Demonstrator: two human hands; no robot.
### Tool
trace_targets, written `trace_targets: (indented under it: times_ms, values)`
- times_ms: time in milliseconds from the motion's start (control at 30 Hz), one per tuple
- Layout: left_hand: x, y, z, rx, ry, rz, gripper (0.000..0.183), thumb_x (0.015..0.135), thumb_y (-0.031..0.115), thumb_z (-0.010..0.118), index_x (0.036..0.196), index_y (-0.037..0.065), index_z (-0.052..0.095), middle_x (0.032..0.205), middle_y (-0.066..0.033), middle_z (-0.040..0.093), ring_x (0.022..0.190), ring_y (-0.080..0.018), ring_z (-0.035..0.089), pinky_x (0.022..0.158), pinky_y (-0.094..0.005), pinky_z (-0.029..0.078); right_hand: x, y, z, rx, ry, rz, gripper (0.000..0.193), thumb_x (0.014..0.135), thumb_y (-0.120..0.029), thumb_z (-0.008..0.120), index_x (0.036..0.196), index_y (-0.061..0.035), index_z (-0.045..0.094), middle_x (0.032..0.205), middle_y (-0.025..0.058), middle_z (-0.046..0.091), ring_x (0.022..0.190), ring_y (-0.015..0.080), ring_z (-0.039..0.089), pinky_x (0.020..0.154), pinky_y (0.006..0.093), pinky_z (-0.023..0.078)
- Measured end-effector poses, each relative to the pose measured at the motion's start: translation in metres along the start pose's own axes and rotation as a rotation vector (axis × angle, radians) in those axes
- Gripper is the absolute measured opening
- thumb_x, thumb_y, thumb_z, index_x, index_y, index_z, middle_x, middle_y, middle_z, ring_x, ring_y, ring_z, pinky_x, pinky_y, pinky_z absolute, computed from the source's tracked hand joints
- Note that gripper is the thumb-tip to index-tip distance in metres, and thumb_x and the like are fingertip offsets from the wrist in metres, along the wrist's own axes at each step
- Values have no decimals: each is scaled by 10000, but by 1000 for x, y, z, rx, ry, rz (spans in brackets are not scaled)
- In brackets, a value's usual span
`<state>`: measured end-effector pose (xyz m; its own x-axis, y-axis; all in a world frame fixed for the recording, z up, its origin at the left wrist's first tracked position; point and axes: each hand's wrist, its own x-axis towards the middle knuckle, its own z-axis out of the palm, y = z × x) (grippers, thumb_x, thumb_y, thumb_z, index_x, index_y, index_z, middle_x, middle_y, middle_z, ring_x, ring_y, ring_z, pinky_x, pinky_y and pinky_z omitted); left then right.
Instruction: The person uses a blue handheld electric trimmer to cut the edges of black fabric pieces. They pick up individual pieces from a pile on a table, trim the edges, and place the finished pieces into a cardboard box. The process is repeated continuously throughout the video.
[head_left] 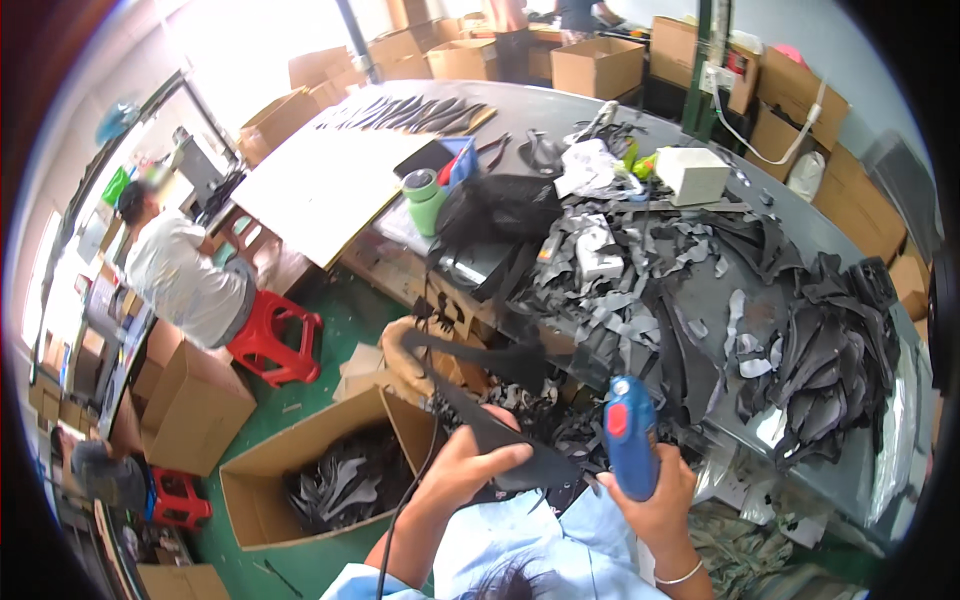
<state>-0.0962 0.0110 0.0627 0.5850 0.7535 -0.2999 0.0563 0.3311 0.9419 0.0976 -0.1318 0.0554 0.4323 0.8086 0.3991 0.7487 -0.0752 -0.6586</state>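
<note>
A dark, curved, flat piece (535, 465) of flexible-looking material is pinched in my left hand (465, 475), thumb on top; a long strip of it reaches up and to the left. My right hand (658, 505) is wrapped round a blue hand-held tool (632, 455) with a red button. The tool points away from me, a little to the right of the dark piece and apart from it. What its working end looks like, I cannot tell. Below the dark piece, an open cardboard box (245, 505) at left contains similar dark pieces (345, 480).
Ahead, a grey table (690, 335) carries grey scraps (610, 300), a heap of dark pieces (835, 360), a black bag (495, 215), a green bottle (424, 205) and a white box (692, 177). A black cable (405, 500) runs beside my left arm. A person (185, 265) sits on a red stool (275, 340) at left.
</note>
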Motion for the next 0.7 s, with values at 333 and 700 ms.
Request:
trace_targets:
  times_ms: [333,700]
  values:
    - [-14,-203,-21,-591,423,-553,284,849,287,660,979,40,609,919,-51,635,810,-167,614,668,-321,533,-2,3,3,82,-134,243,488,592,-144,817,934,-21,492,720,132,599,637,309,599,629,390,460]
    - [-72,-298,-207,-779,1183,-412,331,892,303,578,1079,37,520,850,-101,628,649,-207,614,556,-319,548,-2,11,5,87,-138,203,445,631,-133,795,929,-29,482,687,129,579,598,274,599,583,356,454]
